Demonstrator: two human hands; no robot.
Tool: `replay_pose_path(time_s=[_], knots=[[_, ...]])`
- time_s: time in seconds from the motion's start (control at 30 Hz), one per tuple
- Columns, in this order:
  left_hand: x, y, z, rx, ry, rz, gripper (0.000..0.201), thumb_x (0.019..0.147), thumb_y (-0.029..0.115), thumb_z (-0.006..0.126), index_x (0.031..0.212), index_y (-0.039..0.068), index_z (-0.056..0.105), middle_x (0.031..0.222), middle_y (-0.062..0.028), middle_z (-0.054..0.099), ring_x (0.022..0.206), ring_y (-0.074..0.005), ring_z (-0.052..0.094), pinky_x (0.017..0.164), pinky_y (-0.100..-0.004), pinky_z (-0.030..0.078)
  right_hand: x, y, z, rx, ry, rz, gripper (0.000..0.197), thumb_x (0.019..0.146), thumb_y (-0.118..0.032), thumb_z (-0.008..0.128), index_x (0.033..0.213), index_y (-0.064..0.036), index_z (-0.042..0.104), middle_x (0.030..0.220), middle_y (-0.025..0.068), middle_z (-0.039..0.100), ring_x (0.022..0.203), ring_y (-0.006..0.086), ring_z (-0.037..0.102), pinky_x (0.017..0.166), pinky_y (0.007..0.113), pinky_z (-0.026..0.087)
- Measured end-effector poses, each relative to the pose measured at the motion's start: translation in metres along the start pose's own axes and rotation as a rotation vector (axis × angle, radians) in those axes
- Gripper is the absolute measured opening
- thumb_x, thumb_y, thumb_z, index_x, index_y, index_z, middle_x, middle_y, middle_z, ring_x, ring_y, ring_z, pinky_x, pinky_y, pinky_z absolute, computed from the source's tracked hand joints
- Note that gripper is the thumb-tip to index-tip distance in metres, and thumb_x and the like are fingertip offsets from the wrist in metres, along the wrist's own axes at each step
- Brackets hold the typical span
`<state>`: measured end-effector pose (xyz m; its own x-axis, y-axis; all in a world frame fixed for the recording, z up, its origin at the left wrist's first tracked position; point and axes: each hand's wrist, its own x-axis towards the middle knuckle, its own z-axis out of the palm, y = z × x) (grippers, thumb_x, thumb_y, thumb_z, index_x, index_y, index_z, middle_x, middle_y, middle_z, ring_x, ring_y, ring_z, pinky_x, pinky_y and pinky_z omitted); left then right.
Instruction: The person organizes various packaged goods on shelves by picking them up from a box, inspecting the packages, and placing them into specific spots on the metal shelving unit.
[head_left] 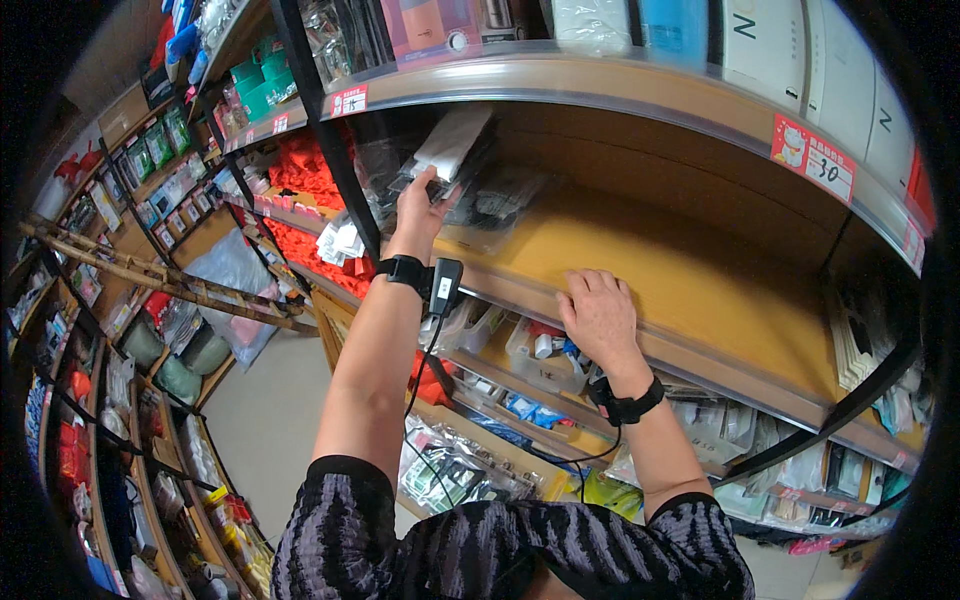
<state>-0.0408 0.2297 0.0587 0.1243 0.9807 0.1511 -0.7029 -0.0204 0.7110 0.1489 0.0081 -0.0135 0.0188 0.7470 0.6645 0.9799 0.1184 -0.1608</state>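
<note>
At the shelf, the left grip pinches a packet (right grip palm-down, open).

- Your left hand, upper middle of the frame, partly hides the near end of the white packet; you can't tell how firmly it's held.
- Your right hand covers part of the shelf edge.
- The white boxes, upper right, are cut off by the top edge.
- Your shirt runs off the bottom.
- Far-left goods are too small to identify.
</note>
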Motion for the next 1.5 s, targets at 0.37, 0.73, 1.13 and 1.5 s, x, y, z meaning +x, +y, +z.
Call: replay_pose_path(time_s=[0.37, 0.73, 1.13, 1.5], knots=[[0.027, -0.007, -0.013, 0.26, 0.029, -0.155, 0.046, 0.081, 0.008, 0.051, 0.121, -0.002, 0.03, 0.129, -0.0244, 0.012, 0.111, -0.0375, 0.034, 0.077, -0.0389, 0.053, 0.004, 0.003, 0.007, -0.1, 0.147, -0.067, 0.018, 0.076, -0.022, 0.052, 0.082, -0.0055, 0.054, 0.079, 0.0077, 0.053, 0.08, 0.0226, 0.05, 0.068, 0.036, 0.04], [0.038, -0.013, -0.014, 0.582, 0.143, -0.16, 0.056, 0.071, 0.026, 0.066, 0.106, -0.008, 0.038, 0.093, -0.021, 0.048, 0.065, -0.0277, 0.056, 0.058, -0.037, 0.053, 0.001, 0.0, 0.01, -0.088, 0.139, -0.081, 0.017, 0.073, -0.02, 0.054, 0.083, -0.0063, 0.055, 0.082, 0.0077, 0.053, 0.081, 0.023, 0.051, 0.069, 0.036, 0.04], [-0.023, -0.024, -0.017, 1.589, -0.254, 0.845, 0.056, 0.076, 0.031, 0.059, 0.124, 0.01, 0.038, 0.132, -0.0236, 0.025, 0.115, -0.0419, 0.033, 0.096, -0.0415, 0.03, 0.005, 0.004, 0.014, -0.13, 0.174, -0.105, 0.015, 0.074, -0.021, 0.054, 0.078, -0.0069, 0.054, 0.077, 0.0065, 0.052, 0.077, 0.0211, 0.051, 0.065, 0.034, 0.04], [-0.032, -0.025, -0.006, 1.826, -0.289, 0.862, 0.047, 0.08, 0.031, 0.054, 0.121, 0.011, 0.043, 0.13, -0.0258, 0.028, 0.12, -0.0389, 0.029, 0.096, -0.0421, 0.031, -0.002, 0.003, 0.01, -0.146, 0.18, -0.111, 0.015, 0.075, -0.022, 0.053, 0.079, -0.0074, 0.055, 0.077, 0.0061, 0.052, 0.078, 0.0211, 0.051, 0.067, 0.034, 0.04]])
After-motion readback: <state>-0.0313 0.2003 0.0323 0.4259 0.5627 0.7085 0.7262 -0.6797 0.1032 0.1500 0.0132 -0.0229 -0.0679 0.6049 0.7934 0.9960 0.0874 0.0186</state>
